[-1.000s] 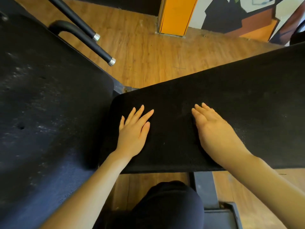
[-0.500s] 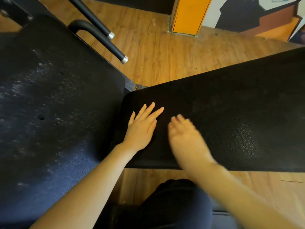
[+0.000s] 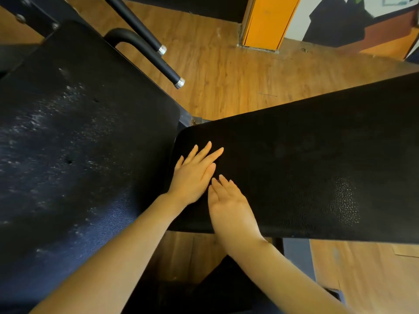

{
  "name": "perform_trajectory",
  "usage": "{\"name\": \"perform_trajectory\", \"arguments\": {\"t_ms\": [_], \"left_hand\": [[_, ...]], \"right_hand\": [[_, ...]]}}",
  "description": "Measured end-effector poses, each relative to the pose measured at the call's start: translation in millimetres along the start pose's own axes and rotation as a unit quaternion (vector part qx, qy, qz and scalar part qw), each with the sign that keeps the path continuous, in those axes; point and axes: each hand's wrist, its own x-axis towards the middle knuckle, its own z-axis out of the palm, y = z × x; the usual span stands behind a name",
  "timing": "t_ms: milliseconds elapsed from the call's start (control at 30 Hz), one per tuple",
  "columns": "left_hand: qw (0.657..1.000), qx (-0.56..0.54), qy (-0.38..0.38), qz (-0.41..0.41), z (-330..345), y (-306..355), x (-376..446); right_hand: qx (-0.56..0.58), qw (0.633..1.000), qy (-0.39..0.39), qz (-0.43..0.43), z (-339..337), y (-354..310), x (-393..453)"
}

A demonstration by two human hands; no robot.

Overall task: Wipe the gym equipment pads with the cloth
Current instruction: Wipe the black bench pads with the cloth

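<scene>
Nearest the camera, a dark-clad knee point(image 3: 204, 288) sits between two bare forearms reaching forward. The right hand point(image 3: 229, 200) lies flat on the near edge of the seat pad point(image 3: 306, 173), fingers straight and together, its grip open and holding nothing. Just beyond it, touching or nearly so, the left hand point(image 3: 195, 175) rests palm down on the same pad near its rounded left corner, fingers spread a little, its grip open too. No cloth shows anywhere; whether one is trapped under a palm cannot be told, but nothing peeks out.

To the left, the larger back pad point(image 3: 74, 143) carries pale specks and smears, so it looks unwiped. Farther off, two black handle bars point(image 3: 158, 62) with silver ends cross above the wooden floor point(image 3: 226, 71), and an orange post point(image 3: 267, 21) stands at the wall.

By my reading, the step in hand is a bare-handed pass or check over the seat pad, not a real wipe. The next move calls for finding the cloth, gripping it in one hand, then pressing it across the speckled back pad in overlapping strokes.
</scene>
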Motion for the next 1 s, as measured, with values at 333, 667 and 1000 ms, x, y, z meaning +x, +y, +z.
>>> {"name": "perform_trajectory", "arguments": {"t_ms": [333,667,1000], "left_hand": [[1.0,0.009,0.014,0.006,3.4,-15.3,-4.8],[0.997,-0.032,0.067,0.016,10.9,-21.6,-8.5],[0.994,-0.054,0.094,0.023,14.7,-25.7,-10.7]], "right_hand": [[0.007,0.979,0.155,0.131,-9.4,107.2,-56.6],[0.073,0.996,0.053,0.025,4.0,11.1,5.9],[0.032,0.984,0.136,0.113,-3.1,90.3,-37.6]]}}
